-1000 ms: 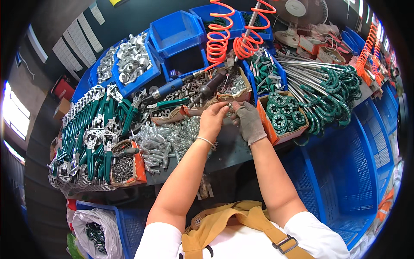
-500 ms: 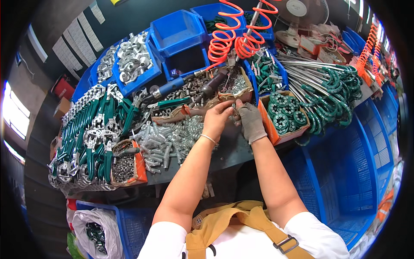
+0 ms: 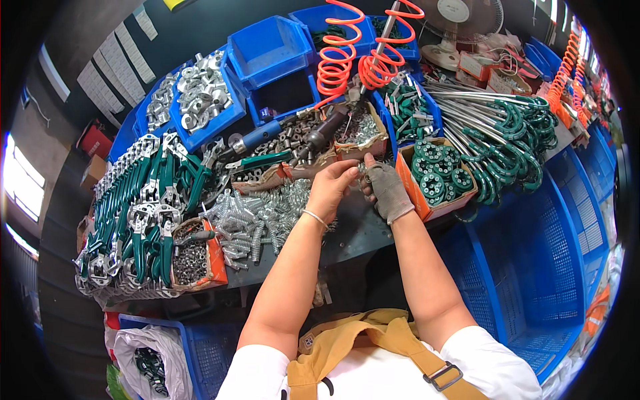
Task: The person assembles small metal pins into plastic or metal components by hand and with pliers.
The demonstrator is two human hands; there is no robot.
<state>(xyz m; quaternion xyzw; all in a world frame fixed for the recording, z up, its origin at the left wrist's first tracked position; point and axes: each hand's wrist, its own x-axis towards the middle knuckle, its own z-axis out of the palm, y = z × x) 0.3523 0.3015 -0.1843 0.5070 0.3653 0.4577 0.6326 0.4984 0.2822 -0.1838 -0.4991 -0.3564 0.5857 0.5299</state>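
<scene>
My left hand (image 3: 329,191), bare with a bracelet at the wrist, has its thumb and forefinger pinched together; what lies between them is too small to make out. Beside it, my right hand (image 3: 389,191) wears a grey glove with bare fingertips and is curled round a small metal piece, mostly hidden by the fingers. Both hands hover over the bench close to each other. Under and left of my left hand spreads a heap of metal springs (image 3: 257,223). Right of my gloved hand stands an orange carton (image 3: 413,191) with round green-and-silver parts (image 3: 437,180).
Green-handled locking pliers (image 3: 157,193) lie stacked at left, near a carton of small metal bits (image 3: 190,260). A blue pneumatic tool (image 3: 257,137) and coiled orange hoses (image 3: 337,63) are behind. Blue bins (image 3: 270,50) stand beyond; green-tipped bent rods (image 3: 500,127) lie right.
The view has shifted slightly. My hands stay nearly in place; the left fingertips have drawn a little away from the gloved thumb.
</scene>
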